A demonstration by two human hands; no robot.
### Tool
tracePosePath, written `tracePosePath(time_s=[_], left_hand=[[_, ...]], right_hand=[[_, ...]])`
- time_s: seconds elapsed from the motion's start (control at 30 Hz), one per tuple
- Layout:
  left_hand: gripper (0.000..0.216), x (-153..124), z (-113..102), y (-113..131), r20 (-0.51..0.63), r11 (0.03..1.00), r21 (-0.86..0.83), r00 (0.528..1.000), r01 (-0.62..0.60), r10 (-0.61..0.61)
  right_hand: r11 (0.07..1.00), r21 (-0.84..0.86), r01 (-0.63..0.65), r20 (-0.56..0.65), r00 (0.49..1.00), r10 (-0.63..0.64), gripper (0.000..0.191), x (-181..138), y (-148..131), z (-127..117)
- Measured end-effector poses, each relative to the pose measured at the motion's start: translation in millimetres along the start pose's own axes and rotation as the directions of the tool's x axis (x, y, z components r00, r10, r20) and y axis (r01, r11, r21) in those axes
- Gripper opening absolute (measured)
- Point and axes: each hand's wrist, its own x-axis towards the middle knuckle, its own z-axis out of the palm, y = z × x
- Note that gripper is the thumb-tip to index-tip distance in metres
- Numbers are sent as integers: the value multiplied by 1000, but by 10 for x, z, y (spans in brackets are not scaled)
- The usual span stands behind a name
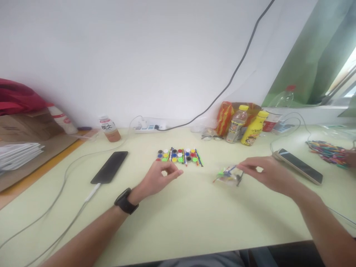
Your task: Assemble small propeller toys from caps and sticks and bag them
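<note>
My left hand [160, 178], with a black watch on the wrist, hovers just in front of the rows of small coloured round pieces [180, 155]. Its thumb and forefinger are closed together, and nothing shows between them. Thin coloured sticks [183, 157] lie between the groups of round pieces. To the right, my right hand [258, 171] pinches the end of a thin blue stick [231, 168]. Under those fingertips is a clear plastic bag [228, 180] with green, red and dark sticks in or on it. Motion blurs this spot, so I cannot tell whether the stick is inside the bag.
A black phone [109, 167] on a cable lies left, another phone [300, 166] right. Beyond it, another person's hand [350, 157] touches a pile of coloured sticks [328, 151]. Bottles [251, 129], glasses [211, 137] and a power strip [148, 128] line the wall.
</note>
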Motion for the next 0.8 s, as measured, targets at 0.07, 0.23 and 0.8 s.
tracePosePath(time_s=[0.07,0.23,0.8], left_hand=[[30,-38,92,24,89,1000,27,996,-5,2],[30,-120,306,-12,259,999,52,965,16,-29],[26,-132,340,-70,260,995,86,963,56,-77]], right_hand=[[980,-195,35,-137,989,-62,33,-65,182,-102],[692,-710,132,-166,923,-347,27,-27,568,10],[797,-604,-24,-115,992,-57,42,553,668,925]])
